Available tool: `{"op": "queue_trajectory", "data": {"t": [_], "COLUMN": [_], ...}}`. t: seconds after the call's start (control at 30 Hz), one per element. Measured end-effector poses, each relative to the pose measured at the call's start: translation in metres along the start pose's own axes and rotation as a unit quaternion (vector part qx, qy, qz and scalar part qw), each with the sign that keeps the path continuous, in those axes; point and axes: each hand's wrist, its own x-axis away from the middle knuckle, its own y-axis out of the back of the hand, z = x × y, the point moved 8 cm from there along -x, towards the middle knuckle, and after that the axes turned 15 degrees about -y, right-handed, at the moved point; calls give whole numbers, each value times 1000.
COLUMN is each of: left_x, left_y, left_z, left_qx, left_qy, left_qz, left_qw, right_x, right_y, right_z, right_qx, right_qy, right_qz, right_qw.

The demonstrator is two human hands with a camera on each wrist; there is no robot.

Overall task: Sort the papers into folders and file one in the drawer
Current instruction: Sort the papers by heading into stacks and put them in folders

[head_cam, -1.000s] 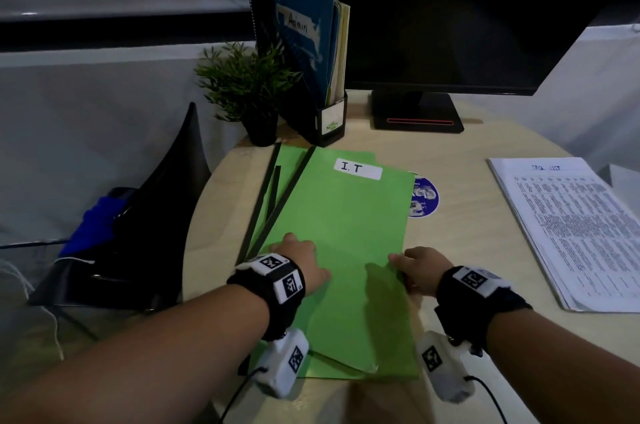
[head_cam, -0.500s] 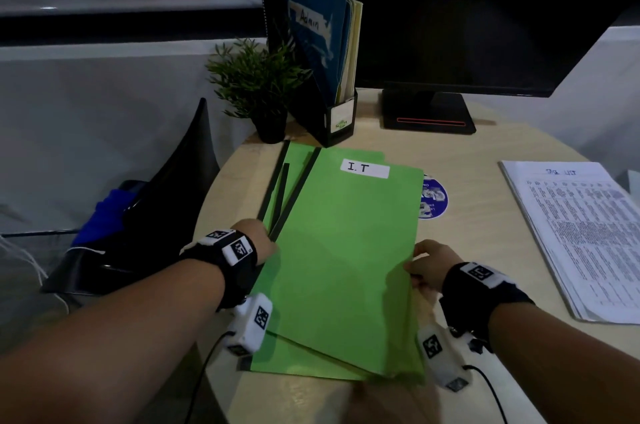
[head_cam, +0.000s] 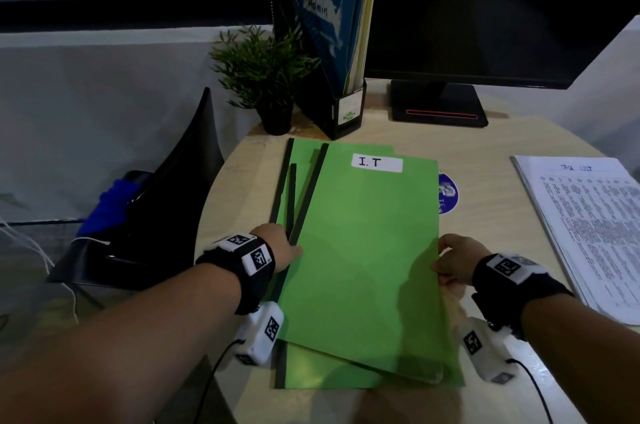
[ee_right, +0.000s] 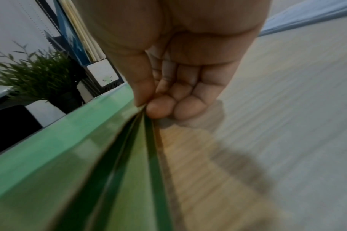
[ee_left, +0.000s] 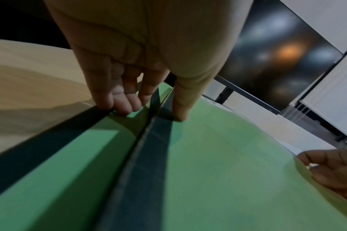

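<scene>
A green folder labelled I.T (head_cam: 363, 250) lies askew on top of other green folders (head_cam: 322, 371) with black spines, on the round wooden table (head_cam: 485, 153). My left hand (head_cam: 277, 247) is at the stack's left edge. Its thumb (ee_left: 179, 112) presses on the top folder's black spine (ee_left: 148, 156), and its fairly straight fingertips (ee_left: 119, 107) rest on the folder below. My right hand (head_cam: 453, 260) pinches the right edges of the green folders (ee_right: 79, 148) between thumb and fingers (ee_right: 160, 107), lifting them slightly off the table.
A stack of printed papers (head_cam: 588, 233) lies at the right. Behind the folders stand a potted plant (head_cam: 266, 73), a black file holder (head_cam: 343, 104) with a blue Admin folder (head_cam: 322, 14), and a monitor (head_cam: 485, 7). A black chair (head_cam: 156, 215) is beside the table's left edge.
My left hand slid off the top folder's face to its left spine edge. My right hand stayed pinching the right edge.
</scene>
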Motion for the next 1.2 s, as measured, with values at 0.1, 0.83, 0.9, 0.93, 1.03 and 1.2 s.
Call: {"op": "queue_trajectory", "data": {"t": [0.1,0.83,0.9,0.93,1.03,1.2], "left_x": [2,-17,-22,-19,-32,-32], "left_y": [-3,-5,-5,-2,-7,-1], "left_z": [-5,-1,-1,-3,6,5], "left_qx": [-24,27,17,21,61,103], "left_qy": [-9,-13,0,11,44,46], "left_qz": [10,3,7,3,-15,-32], "left_qw": [1000,1000,1000,1000,997,993], "right_x": [0,-24,-23,-22,-11,6], "right_y": [13,37,37,34,24,10], "right_z": [0,-20,-21,-18,1,18], "right_qx": [-10,-104,-105,-99,12,139], "right_qy": [-10,-47,-48,-40,-10,-11], "right_qz": [-19,-24,-22,-27,-67,-93], "right_qw": [1000,993,993,994,998,986]}}
